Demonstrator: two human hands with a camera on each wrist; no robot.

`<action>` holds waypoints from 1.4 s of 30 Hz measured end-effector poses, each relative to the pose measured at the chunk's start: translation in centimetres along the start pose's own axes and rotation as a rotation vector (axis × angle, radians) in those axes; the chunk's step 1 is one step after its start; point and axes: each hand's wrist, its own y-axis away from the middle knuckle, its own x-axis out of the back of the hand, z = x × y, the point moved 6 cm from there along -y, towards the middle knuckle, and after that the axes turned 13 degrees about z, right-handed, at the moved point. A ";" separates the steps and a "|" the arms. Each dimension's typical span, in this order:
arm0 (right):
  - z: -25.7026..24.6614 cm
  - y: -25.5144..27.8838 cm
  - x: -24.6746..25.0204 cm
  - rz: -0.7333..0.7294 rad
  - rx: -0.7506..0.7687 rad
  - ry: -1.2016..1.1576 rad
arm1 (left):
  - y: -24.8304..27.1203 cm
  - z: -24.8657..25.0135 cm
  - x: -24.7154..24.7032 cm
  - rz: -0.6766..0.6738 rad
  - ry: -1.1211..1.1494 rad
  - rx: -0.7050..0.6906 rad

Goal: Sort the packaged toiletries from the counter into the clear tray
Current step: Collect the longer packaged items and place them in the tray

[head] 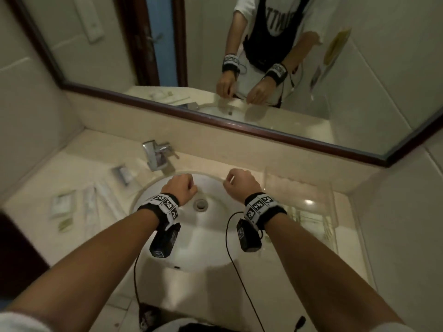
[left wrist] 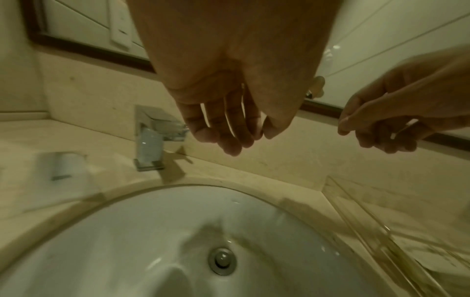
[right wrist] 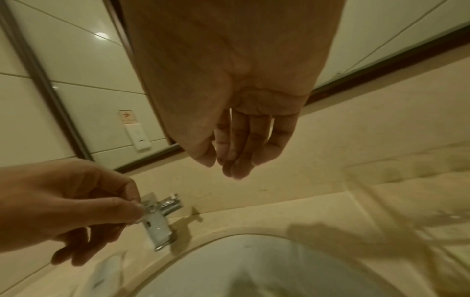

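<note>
Several packaged toiletries lie on the counter left of the sink: a small box (head: 122, 174), a white packet (head: 61, 204), long sachets (head: 90, 204) and a greenish packet (head: 64, 224). The clear tray (head: 330, 195) stands on the counter right of the sink; its contents are too blurred to tell. Both hands hover over the basin with loosely curled fingers that hold nothing: my left hand (head: 184, 185) (left wrist: 229, 136) near the faucet side, my right hand (head: 236, 179) (right wrist: 229, 162) near the tray's left wall. The tray wall (left wrist: 356, 217) (right wrist: 381, 180) shows in both wrist views.
A white sink (head: 143, 195) fills the middle, with a chrome faucet (head: 157, 155) at its back left. A framed mirror (head: 215, 121) runs along the back wall. Tiled walls close in both sides. Cables hang from the wrist cameras over the basin.
</note>
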 end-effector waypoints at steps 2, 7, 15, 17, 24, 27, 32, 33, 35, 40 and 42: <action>-3.3 -0.2 -1.1 -0.021 0.041 -0.001 | 0.0 -2.4 2.3 0.037 0.025 0.032; -10.3 -0.4 -4.5 -0.098 0.133 0.033 | 0.6 -8.9 6.5 0.065 0.039 0.136; -20.7 1.0 -11.7 -0.247 0.301 0.070 | 3.8 -21.3 10.9 0.105 0.071 0.308; -22.3 1.6 -14.1 -0.309 0.328 0.082 | 5.0 -24.1 11.4 0.109 0.071 0.335; -26.4 3.7 -20.6 -0.466 0.368 0.150 | 8.0 -32.4 12.1 0.094 0.031 0.475; -27.6 3.9 -22.4 -0.492 0.362 0.177 | 8.5 -35.1 11.9 0.058 0.040 0.512; -29.1 4.3 -25.1 -0.535 0.381 0.238 | 8.5 -38.1 10.8 0.036 0.017 0.546; -29.4 4.3 -25.6 -0.538 0.390 0.248 | 8.5 -38.4 10.7 0.040 0.004 0.558; -29.8 4.5 -26.6 -0.541 0.411 0.262 | 8.4 -38.9 10.2 0.048 -0.010 0.579; -30.9 4.7 -29.2 -0.538 0.423 0.266 | 7.9 -40.2 8.9 0.058 0.002 0.650; -31.3 4.8 -30.2 -0.531 0.399 0.257 | 7.6 -40.7 8.5 0.063 0.009 0.677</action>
